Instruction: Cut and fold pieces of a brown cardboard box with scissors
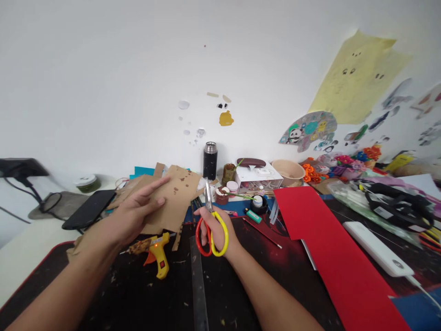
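Observation:
My right hand (218, 232) is closed around a pair of scissors (209, 202) with one red and one yellow handle loop. Their blades point up and away from me and lie together. My left hand (139, 207) is open, its fingers stretched out over a brown piece of cardboard (177, 195) with dark spots. Whether those fingers touch the cardboard, I cannot tell. Below the left hand lies a yellow hot glue gun (159, 257) with an orange trigger and a small lit light. A clear ruler (199, 289) lies on the dark mat between my forearms.
Red card sheets (330, 262) and a white power strip (379, 248) lie at the right. Behind the hands stand a black flask (210, 161), a white box (260, 177) and a beige bowl (288, 171). A green lighter (253, 216) and a pencil (263, 233) lie near the right hand.

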Motion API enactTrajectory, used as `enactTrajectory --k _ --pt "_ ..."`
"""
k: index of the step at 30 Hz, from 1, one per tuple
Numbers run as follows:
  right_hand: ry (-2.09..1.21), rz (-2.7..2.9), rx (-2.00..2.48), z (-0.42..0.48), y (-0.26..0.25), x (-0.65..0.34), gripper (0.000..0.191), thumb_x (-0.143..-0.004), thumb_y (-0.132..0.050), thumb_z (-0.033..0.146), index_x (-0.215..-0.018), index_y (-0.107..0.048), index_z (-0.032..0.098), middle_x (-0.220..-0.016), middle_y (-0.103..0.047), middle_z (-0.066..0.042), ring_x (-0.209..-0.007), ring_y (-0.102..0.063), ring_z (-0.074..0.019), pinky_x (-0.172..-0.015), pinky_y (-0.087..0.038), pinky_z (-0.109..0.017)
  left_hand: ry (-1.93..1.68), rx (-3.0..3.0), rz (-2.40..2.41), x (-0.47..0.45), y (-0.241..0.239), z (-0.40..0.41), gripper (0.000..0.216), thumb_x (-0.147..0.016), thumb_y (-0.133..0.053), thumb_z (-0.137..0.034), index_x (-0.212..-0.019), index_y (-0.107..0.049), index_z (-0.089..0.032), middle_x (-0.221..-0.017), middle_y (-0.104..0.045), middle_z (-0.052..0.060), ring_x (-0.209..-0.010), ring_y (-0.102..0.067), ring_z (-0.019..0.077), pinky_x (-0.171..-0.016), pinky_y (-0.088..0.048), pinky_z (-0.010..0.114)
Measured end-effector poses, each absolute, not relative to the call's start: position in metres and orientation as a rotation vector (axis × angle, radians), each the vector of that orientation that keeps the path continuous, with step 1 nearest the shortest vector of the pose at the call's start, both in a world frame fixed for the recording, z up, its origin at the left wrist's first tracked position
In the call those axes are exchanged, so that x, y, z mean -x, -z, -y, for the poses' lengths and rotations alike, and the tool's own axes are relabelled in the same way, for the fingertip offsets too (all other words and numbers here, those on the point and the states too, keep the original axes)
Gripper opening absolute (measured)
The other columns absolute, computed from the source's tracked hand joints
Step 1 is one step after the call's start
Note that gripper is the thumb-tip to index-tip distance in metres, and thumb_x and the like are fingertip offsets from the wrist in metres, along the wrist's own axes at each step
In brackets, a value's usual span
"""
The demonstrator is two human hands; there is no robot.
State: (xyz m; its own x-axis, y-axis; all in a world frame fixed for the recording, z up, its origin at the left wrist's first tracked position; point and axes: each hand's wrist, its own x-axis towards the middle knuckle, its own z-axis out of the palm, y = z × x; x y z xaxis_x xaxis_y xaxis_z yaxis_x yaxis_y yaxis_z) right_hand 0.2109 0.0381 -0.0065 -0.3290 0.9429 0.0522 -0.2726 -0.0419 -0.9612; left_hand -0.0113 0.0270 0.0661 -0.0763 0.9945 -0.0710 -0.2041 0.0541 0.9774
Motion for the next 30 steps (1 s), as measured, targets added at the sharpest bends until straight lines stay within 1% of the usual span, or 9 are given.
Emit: enactTrajectory --k 4,8,10,14,17,20,22,25,30 --pt "-1.515 1.297 0.835 -0.032 0.010 -0.206 0.061 -0.090 -0.065 0.078 -0.098 -0.065 0.018 -0.047 -0.056 0.007 -0.038 -0.057 -0.0133 -0.040 -0.040 -0.020 -1.483 -1.000 -1.127 -0.002 -0.047 -0.031 0.075 -0.072 -0.094 -0.037 -0.143 -0.070 -0.036 -0.158 -0.063 0.007 -0.132 -0.067 0.0334 -0.088 -0.066 0.032" --pt "-1.514 1.269 0.860 -0.032 0.009 -0.203 0.071 -0.087 -0.060 0.086 -0.105 -0.066 0.017 -0.050 -0.060 0.004 -0.043 -0.063 -0.0155 -0.043 -0.042 -0.020 -1.608 -1.010 -1.156 -0.012 -0.042 -0.029 0.067 -0.080 -0.089 -0.033 -0.143 -0.069 -0.036 -0.163 -0.058 0.003 -0.146 -0.055 0.0321 -0.099 -0.061 0.031" --pt "-1.534 1.255 0.861 -0.032 0.008 -0.203 0.077 -0.083 -0.059 0.090 -0.107 -0.065 0.017 -0.052 -0.061 0.004 -0.044 -0.063 -0.0161 -0.044 -0.045 -0.021 -1.643 -1.005 -1.154 -0.018 -0.045 -0.026 0.066 -0.081 -0.087 -0.031 -0.144 -0.068 -0.037 -0.164 -0.057 0.002 -0.149 -0.052 0.0320 -0.101 -0.061 0.033" --pt "-1.611 1.270 0.814 -0.033 0.012 -0.203 0.081 -0.078 -0.062 0.093 -0.109 -0.062 0.019 -0.055 -0.063 0.004 -0.043 -0.062 -0.0170 -0.049 -0.053 -0.027 -1.684 -0.973 -1.123 -0.028 -0.048 -0.020 0.076 -0.083 -0.086 -0.032 -0.153 -0.059 -0.038 -0.161 -0.060 0.005 -0.144 -0.058 0.0333 -0.097 -0.064 0.037" --pt "-1.603 1.352 0.740 -0.031 0.016 -0.204 0.079 -0.080 -0.063 0.092 -0.112 -0.064 0.020 -0.072 -0.071 -0.001 -0.059 -0.070 -0.0203 -0.061 -0.058 -0.031 -1.726 -0.981 -1.125 -0.032 -0.045 -0.019 0.077 -0.084 -0.085 -0.032 -0.155 -0.057 -0.036 -0.157 -0.064 0.007 -0.143 -0.059 0.0334 -0.100 -0.063 0.038" --pt "-1.533 1.458 0.729 -0.029 0.018 -0.204 0.072 -0.086 -0.062 0.087 -0.112 -0.069 0.020 -0.091 -0.074 -0.006 -0.073 -0.073 -0.0218 -0.067 -0.058 -0.032 -1.752 -1.023 -1.153 -0.032 -0.040 -0.020 0.068 -0.084 -0.085 -0.032 -0.149 -0.065 -0.036 -0.158 -0.063 0.004 -0.146 -0.056 0.0331 -0.109 -0.058 0.041" --pt "-1.567 1.462 0.766 -0.027 0.017 -0.204 0.072 -0.087 -0.059 0.088 -0.107 -0.069 0.020 -0.088 -0.073 -0.005 -0.062 -0.069 -0.0193 -0.059 -0.056 -0.031 -1.758 -1.061 -1.193 -0.029 -0.036 -0.021 0.060 -0.085 -0.084 -0.032 -0.144 -0.069 -0.036 -0.159 -0.062 0.003 -0.149 -0.053 0.0319 -0.116 -0.053 0.042" --pt "-1.589 1.423 0.831 -0.027 0.015 -0.204 0.072 -0.086 -0.055 0.090 -0.097 -0.064 0.020 -0.081 -0.070 -0.003 -0.049 -0.063 -0.0166 -0.049 -0.050 -0.028 -1.717 -1.135 -1.263 -0.026 -0.031 -0.021 0.057 -0.089 -0.080 -0.034 -0.145 -0.069 -0.035 -0.159 -0.062 0.003 -0.149 -0.054 0.0306 -0.120 -0.048 0.042" --pt "-1.292 1.574 1.010 -0.029 0.017 -0.208 0.062 -0.093 -0.056 0.083 -0.089 -0.063 0.021 -0.069 -0.065 0.000 -0.057 -0.064 -0.0171 -0.054 -0.046 -0.025 -1.594 -1.252 -1.419 -0.027 -0.031 -0.014 0.064 -0.093 -0.075 -0.042 -0.154 -0.060 -0.033 -0.160 -0.061 0.005 -0.147 -0.055 0.0333 -0.119 -0.049 0.048"
